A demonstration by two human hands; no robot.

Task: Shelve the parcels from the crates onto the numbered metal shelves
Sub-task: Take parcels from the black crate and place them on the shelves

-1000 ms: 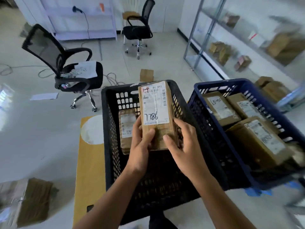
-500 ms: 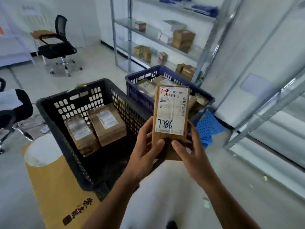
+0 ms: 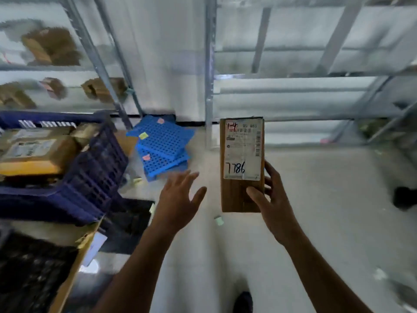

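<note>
**Parcel 7786 being held up in front of the metal shelves**

The metal shelves (image 3: 293, 96) are being shown across the upper right of the view, blurred, with no shelf numbers readable. A tall brown parcel (image 3: 242, 150) is being held upright in the air in front of them, above the floor and clear of both crates. It is being gripped near its lower end by the right hand (image 3: 273, 199), with the thumb laid across the front and the fingers wrapped behind the right edge. The left hand (image 3: 178, 199) is being held just beside the parcel without touching it, fingers spread wide and holding nothing.

The label is being turned to the camera: "1-4" in red at the top, "7786" handwritten lower down. The step is judged to be carrying and placing. The red mark is probably meant to be matched against a shelf number before the parcel is set down. A low one-handed hold on a tall box may be letting it tip, so support from the free hand under the base is being advised.

A pale floor (image 3: 327, 199) is being shown beneath. At left, a dark blue crate (image 3: 94, 168) is being shown with several parcels inside. Below it a black crate (image 3: 33, 279) is being shown too blurred for its contents to be told. A second rack (image 3: 94, 53) at upper left is being used for brown parcels. Blue perforated panels (image 3: 162, 145) are being stored in a stack by the wall, and a small green scrap (image 3: 218, 220) is lying on the floor.
</note>
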